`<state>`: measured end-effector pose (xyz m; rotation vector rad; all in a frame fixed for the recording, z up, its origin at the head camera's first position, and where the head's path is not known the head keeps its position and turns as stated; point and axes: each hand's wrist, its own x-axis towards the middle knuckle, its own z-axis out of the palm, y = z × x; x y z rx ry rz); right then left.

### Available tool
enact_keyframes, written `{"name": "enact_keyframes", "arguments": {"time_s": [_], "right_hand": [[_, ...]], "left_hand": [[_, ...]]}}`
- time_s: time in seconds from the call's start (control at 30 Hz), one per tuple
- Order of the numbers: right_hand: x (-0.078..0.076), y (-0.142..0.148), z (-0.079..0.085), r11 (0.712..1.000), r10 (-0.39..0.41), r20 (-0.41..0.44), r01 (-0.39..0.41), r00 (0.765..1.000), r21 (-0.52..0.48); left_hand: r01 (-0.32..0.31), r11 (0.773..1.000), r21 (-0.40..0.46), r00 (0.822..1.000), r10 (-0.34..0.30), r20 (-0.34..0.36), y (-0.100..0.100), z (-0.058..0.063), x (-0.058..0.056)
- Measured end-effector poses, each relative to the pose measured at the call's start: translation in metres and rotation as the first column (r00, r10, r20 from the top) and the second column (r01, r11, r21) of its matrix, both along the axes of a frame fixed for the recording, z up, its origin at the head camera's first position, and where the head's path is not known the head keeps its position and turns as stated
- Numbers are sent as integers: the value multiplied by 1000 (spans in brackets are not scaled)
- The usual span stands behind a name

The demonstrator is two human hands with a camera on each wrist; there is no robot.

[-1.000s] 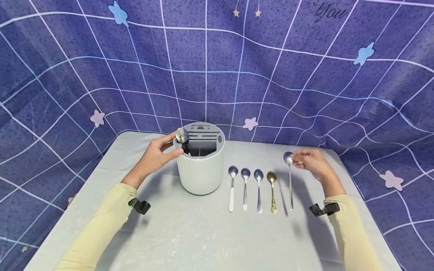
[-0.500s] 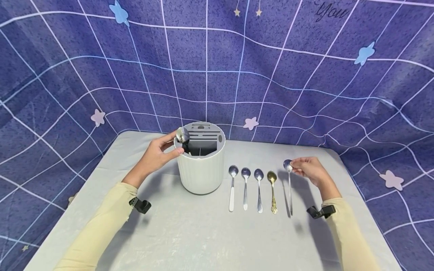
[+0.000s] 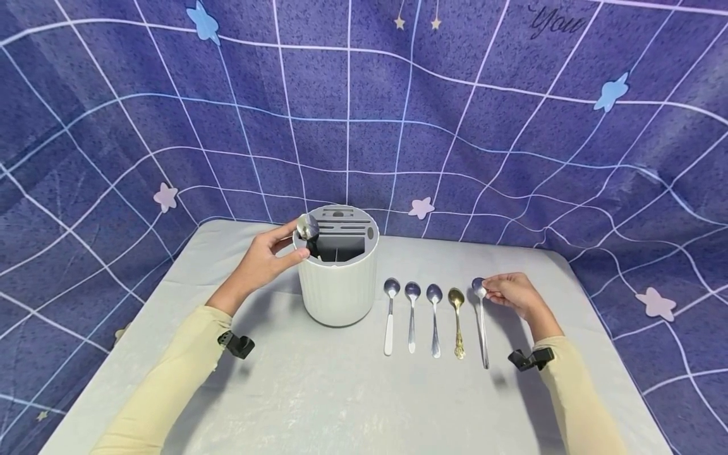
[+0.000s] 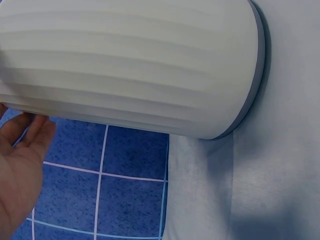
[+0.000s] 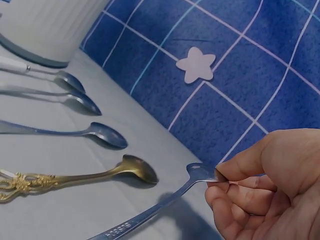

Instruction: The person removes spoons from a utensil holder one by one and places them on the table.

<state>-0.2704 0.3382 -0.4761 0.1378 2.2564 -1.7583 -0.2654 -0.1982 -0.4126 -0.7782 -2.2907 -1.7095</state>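
Note:
My left hand (image 3: 263, 264) holds the upper left side of a white ribbed utensil holder (image 3: 337, 297), thumb at the near rim and fingers behind. Between thumb and fingers, a silver spoon (image 3: 308, 226) stands bowl-up in the holder's left compartment, its handle mostly hidden inside. In the left wrist view, the left fingers (image 4: 37, 132) lie against the ribbed wall. My right hand (image 3: 512, 294) pinches a long silver spoon (image 3: 482, 325) by the bowl end between thumb and fingers. Its bowl is raised in the right wrist view, while the handle slopes down to the left over the table.
Left of the held spoon lie a gold ornate spoon (image 3: 457, 319), two silver spoons, and a white-handled spoon (image 3: 389, 328), side by side with bowls away from me. The grey-covered table (image 3: 318, 392) ends at a blue curtain (image 3: 364, 114) behind.
My right hand has moved toward me and slightly left with the long silver spoon, lowering it beside the gold spoon. The left hand has stayed at the holder.

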Motion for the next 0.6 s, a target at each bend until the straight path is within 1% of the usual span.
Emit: {"name": "enact_keyframes", "arguments": {"time_s": [0.2, 0.37, 0.47, 0.6], "right_hand": [[0, -2, -13, 999, -46, 8, 46, 999, -15], [0, -3, -18, 999, -43, 13, 43, 999, -9], [0, -4, -21, 998, -59, 19, 59, 998, -2], [0, -4, -22, 999, -51, 15, 51, 999, 7]], "left_hand": [[9, 1000, 5, 1000, -10, 3, 1, 0, 0], [12, 1000, 10, 1000, -12, -1, 1, 0, 0], [12, 1000, 11, 1000, -12, -4, 1, -1, 0], [10, 1000, 8, 1000, -10, -4, 0, -1, 0]]}}
